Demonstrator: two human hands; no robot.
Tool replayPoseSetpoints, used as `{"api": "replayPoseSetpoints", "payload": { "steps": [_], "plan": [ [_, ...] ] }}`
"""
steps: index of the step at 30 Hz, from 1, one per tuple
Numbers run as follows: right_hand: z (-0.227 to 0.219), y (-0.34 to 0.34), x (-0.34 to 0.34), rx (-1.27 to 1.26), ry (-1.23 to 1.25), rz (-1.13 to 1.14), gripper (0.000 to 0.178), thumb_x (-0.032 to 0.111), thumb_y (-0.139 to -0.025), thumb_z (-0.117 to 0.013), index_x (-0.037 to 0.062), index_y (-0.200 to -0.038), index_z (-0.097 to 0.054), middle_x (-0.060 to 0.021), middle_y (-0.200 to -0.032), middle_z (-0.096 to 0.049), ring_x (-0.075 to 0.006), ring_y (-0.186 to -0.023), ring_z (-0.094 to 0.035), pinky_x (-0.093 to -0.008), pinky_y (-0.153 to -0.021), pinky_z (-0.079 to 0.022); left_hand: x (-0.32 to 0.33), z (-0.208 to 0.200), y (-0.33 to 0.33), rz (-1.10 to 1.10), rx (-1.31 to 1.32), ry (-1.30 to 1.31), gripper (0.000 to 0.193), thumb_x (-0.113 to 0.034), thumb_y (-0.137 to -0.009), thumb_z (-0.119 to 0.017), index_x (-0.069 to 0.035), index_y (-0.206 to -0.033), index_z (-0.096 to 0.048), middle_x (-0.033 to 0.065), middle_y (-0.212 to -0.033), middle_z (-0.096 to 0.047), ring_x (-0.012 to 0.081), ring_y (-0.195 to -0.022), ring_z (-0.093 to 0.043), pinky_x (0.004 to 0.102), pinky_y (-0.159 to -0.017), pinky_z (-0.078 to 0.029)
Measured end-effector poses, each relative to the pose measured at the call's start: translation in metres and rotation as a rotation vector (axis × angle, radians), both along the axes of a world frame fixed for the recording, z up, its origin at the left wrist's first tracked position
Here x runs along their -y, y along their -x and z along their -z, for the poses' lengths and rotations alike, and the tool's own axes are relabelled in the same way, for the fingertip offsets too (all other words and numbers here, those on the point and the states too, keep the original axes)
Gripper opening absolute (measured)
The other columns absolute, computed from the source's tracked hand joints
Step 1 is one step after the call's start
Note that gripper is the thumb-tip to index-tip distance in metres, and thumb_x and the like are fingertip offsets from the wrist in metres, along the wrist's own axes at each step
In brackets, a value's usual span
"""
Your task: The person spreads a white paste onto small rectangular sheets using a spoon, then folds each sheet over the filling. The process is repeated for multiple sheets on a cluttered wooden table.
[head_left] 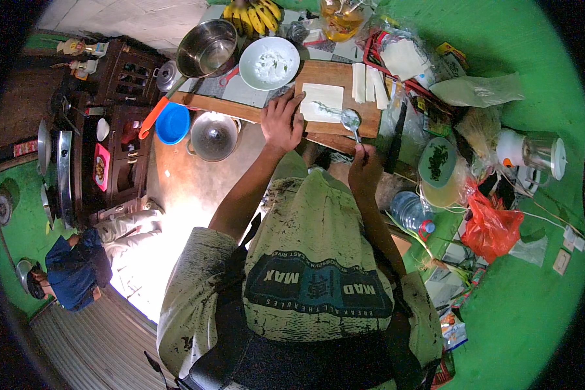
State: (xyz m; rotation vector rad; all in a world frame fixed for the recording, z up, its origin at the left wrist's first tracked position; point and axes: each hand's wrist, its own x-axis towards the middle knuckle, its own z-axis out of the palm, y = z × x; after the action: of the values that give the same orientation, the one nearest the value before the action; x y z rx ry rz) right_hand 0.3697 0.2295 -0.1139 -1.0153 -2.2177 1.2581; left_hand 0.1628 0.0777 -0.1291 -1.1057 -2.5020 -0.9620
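My right fingers (360, 149) pinch the spoon (350, 119) over the white sheet (320, 93) lying on the wooden board (370, 121); my left fingers (288, 104), slightly spread, rest at the sheet's left edge

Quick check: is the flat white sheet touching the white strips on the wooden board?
Apart. The head view shows bare wooden board between the right edge of the white sheet and the white strips.

Cream sheet (322, 93); silver spoon (350, 121); brown board (338, 70); white paste (270, 68), green-flecked; blue basin (173, 125); yellow bananas (252, 17).
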Motion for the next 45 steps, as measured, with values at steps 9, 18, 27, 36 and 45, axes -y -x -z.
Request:
{"api": "replayPoseSetpoints", "payload": {
  "steps": [9,18,27,36,45],
  "plan": [
    [-0.015,-0.003,0.001,-0.232,0.033,0.094,0.028,0.026,-0.109,-0.063,-0.0007,-0.106,-0.069,-0.0065,-0.082,-0.064,-0.0126,-0.076,-0.057,-0.0306,-0.071,-0.047,0.002,0.002,0.001,0.001,-0.016,0.004,0.053,-0.034,-0.094,-0.052,-0.02,-0.143,-0.064,0.0131,-0.145,-0.063,0.0365,-0.119,-0.06,0.0493,-0.1,-0.045],
    [-0.056,0.047,-0.019,-0.259,-0.283,-0.233,0.022,0.013,-0.105,-0.062,-0.0004,-0.118,-0.072,-0.0183,-0.092,-0.072,-0.0317,-0.077,-0.071,-0.0432,-0.073,-0.056,0.0,0.002,0.003,0.001,-0.066,-0.039,0.056,-0.029,-0.085,-0.059,-0.018,-0.14,-0.066,0.0108,-0.143,-0.063,0.0319,-0.111,-0.059,0.0468,-0.094,-0.044],
    [-0.036,0.054,-0.035,-0.019,-0.611,-0.544,0.031,0.006,-0.095,-0.062,0.0062,-0.124,-0.074,-0.0207,-0.105,-0.069,-0.0439,-0.089,-0.07,-0.0492,-0.075,-0.059,0.002,0.002,0.002,-0.008,-0.034,-0.025,0.059,-0.03,-0.083,-0.06,-0.02,-0.142,-0.065,0.0091,-0.143,-0.064,0.0309,-0.113,-0.06,0.0473,-0.095,-0.044],
    [-0.029,0.057,-0.064,0.029,-0.665,-0.544,0.032,0.012,-0.101,-0.059,0.0133,-0.129,-0.074,-0.0216,-0.115,-0.07,-0.043,-0.096,-0.072,-0.0483,-0.08,-0.06,0.002,0.004,0.001,-0.043,-0.036,0.003,0.059,-0.031,-0.082,-0.061,-0.02,-0.14,-0.066,0.0078,-0.144,-0.064,0.0291,-0.111,-0.06,0.0456,-0.094,-0.045],
    [-0.035,0.057,-0.052,-0.041,-0.719,-0.599,0.032,0.012,-0.095,-0.065,0.0148,-0.125,-0.076,-0.0159,-0.11,-0.072,-0.0374,-0.084,-0.073,-0.0476,-0.073,-0.061,0.002,0.003,0.001,-0.042,-0.031,-0.01,0.061,-0.032,-0.08,-0.061,-0.02,-0.139,-0.067,0.0068,-0.143,-0.064,0.0287,-0.112,-0.06,0.0451,-0.094,-0.045]
  ]
}}
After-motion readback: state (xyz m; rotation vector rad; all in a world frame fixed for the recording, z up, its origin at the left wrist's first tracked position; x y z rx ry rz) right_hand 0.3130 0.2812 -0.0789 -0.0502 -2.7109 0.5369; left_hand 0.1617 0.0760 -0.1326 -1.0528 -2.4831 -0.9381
